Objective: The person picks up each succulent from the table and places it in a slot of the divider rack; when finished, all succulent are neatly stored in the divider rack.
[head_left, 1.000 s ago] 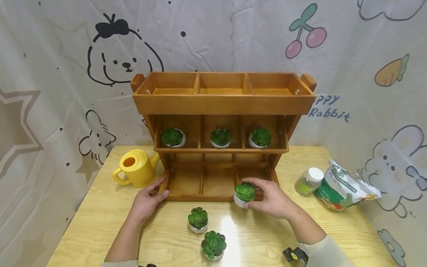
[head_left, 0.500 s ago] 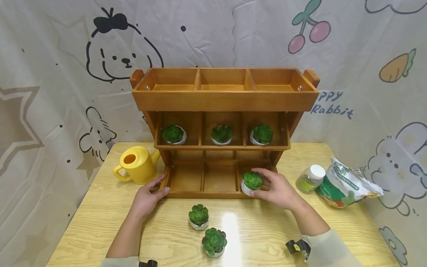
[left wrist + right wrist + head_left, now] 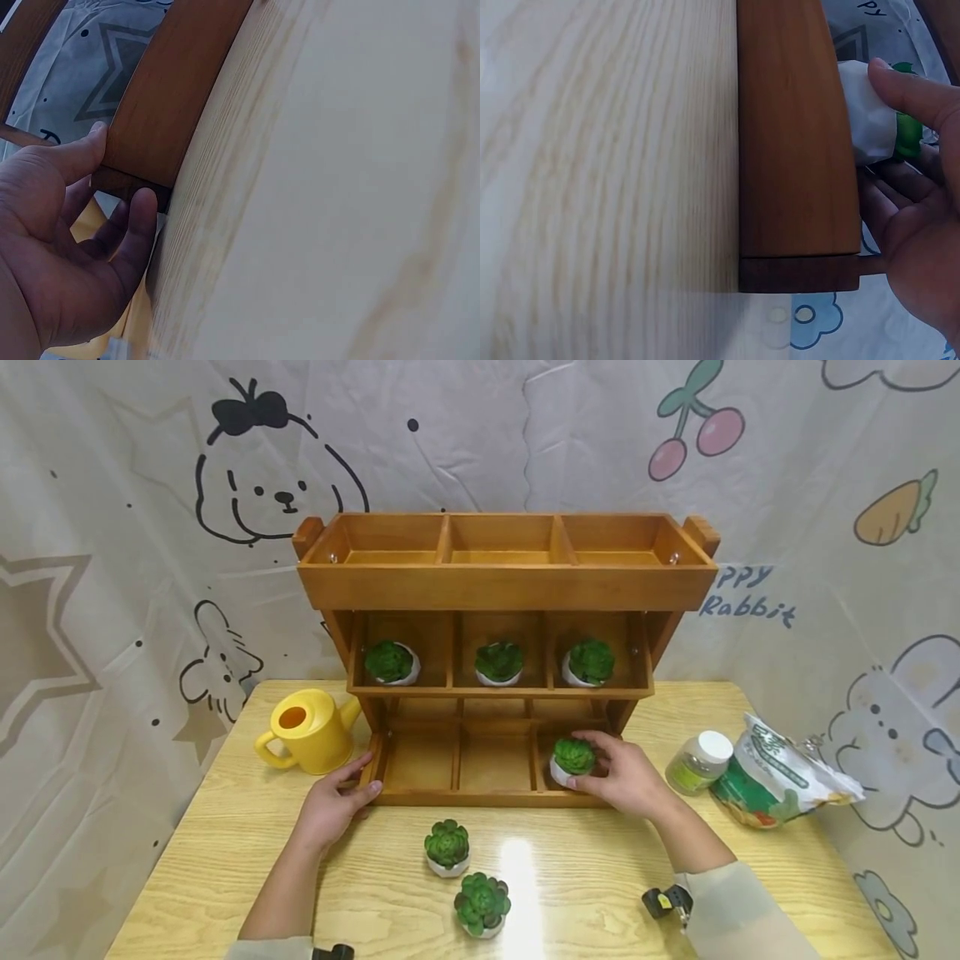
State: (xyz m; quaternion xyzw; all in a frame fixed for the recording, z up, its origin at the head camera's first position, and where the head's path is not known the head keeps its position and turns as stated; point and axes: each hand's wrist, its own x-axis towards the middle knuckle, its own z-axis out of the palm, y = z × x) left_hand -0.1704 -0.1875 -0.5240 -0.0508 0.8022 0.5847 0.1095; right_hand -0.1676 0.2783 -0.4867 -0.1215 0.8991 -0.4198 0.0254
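My right hand (image 3: 630, 774) holds a small green succulent in a white pot (image 3: 573, 760) inside the lower right compartment of a wooden tiered plant shelf (image 3: 506, 589). In the right wrist view the thumb presses the white pot (image 3: 870, 112) behind the shelf's front board (image 3: 799, 135); the pot's base is hidden there. My left hand (image 3: 330, 806) grips the shelf's lower left front corner, thumb and fingers about the board's end (image 3: 131, 184). Two more potted succulents, one nearer the shelf (image 3: 447, 846) and one nearer me (image 3: 482, 903), stand on the table.
Three potted succulents (image 3: 499, 662) sit in the middle tier, one per compartment. A yellow watering can (image 3: 311, 731) stands left of the shelf. To the right are a white-lidded jar (image 3: 697, 764) and a green-and-white bag (image 3: 776, 777). A printed cloth hangs behind.
My right hand has carried the potted succulent from over the front board rightward and back, down into the lower right compartment. The left hand stays on the shelf corner.
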